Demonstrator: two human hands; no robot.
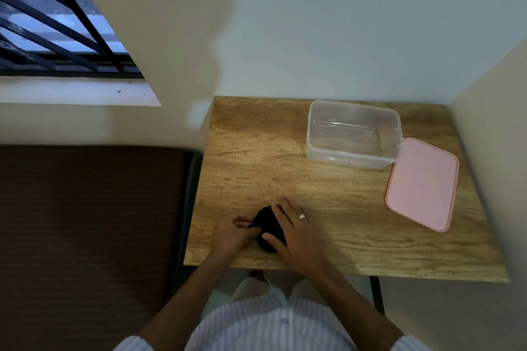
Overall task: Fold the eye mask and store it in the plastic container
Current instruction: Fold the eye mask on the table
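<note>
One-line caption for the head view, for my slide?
Both hands fold the black mask on the table; the container stands open.

1. Table (328,179): wood grain, matt, with dark cracks and knots.
2. Container (353,134): clear plastic, glossy, smooth.
3. Lid (422,184): pink plastic, smooth, dull sheen.
4. Mask (268,225): black cloth, matt, soft-looking.
5. Ring (302,216): shiny metal.
6. Shirt (271,328): striped cloth.

Black eye mask (268,226) lies bunched; clear container (353,134) (lidless) well apart.
</note>
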